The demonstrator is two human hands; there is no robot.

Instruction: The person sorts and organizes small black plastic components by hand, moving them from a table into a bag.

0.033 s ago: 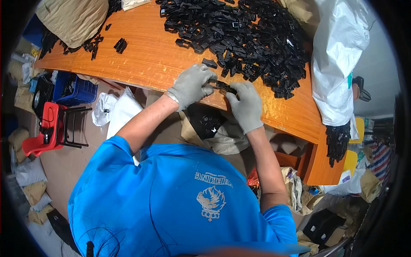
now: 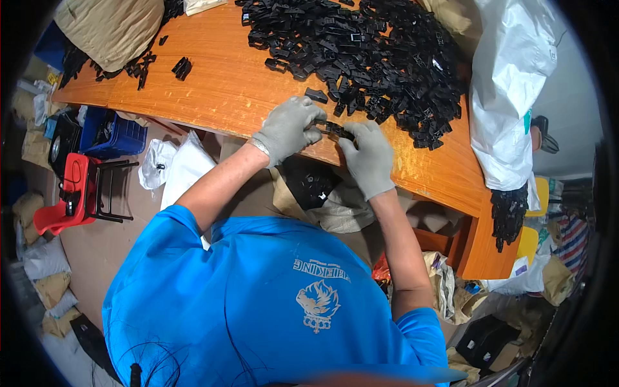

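A dark moulded plastic piece [image 2: 335, 129] lies between my two grey-gloved hands, just above the front edge of the wooden table. My left hand [image 2: 289, 129] is closed on its left end with thumb and fingers. At the other end my right hand [image 2: 369, 155] grips it, thumb nearest me and fingers bent over the far side. The fingers hide parts of the piece, so its exact kind cannot be made out. Just beyond the left fingertips lies a single black plastic part [image 2: 316, 95]. A large heap of similar black parts [image 2: 361, 58] spreads behind it.
The wooden table [image 2: 213, 90] curves across in front of me. Small black parts [image 2: 182, 68] lie at its left, by a brown paper sack [image 2: 113, 32]. A white sack [image 2: 509, 97] stands at the right end. Below are an open bag [image 2: 342, 209] and a red chair [image 2: 74, 190].
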